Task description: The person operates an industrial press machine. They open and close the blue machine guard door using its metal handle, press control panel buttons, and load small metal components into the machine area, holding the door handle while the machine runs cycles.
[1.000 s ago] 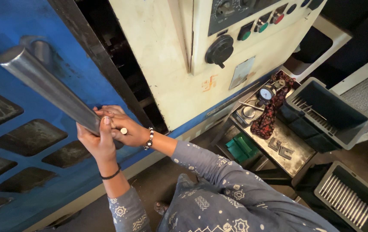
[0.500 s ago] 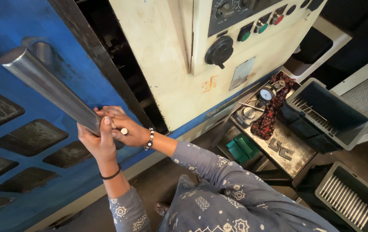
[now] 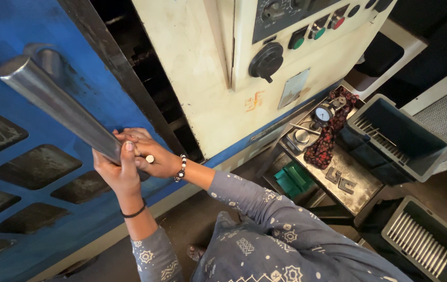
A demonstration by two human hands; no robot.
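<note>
Both hands grip the lower end of a long steel bar (image 3: 59, 107), which slants up to the left across the blue machine door (image 3: 20, 177). The left hand (image 3: 116, 172) wraps it from below, fingers closed; the right hand (image 3: 147, 154) clasps it from the side, also closed on it. Judged from this, the bar is held but not yet set anywhere. A grey crate (image 3: 395, 138) stands at right, near a dial gauge (image 3: 322, 114) on a tray.

Looked like a machine workshop: big blue machine door (image 3: 30, 172) at left, cream control panel (image 3: 307, 21) with coloured buttons at top centre, dial gauge (image 3: 323, 114) on a metal stand, grey parts bins (image 3: 398, 138) at right.
</note>
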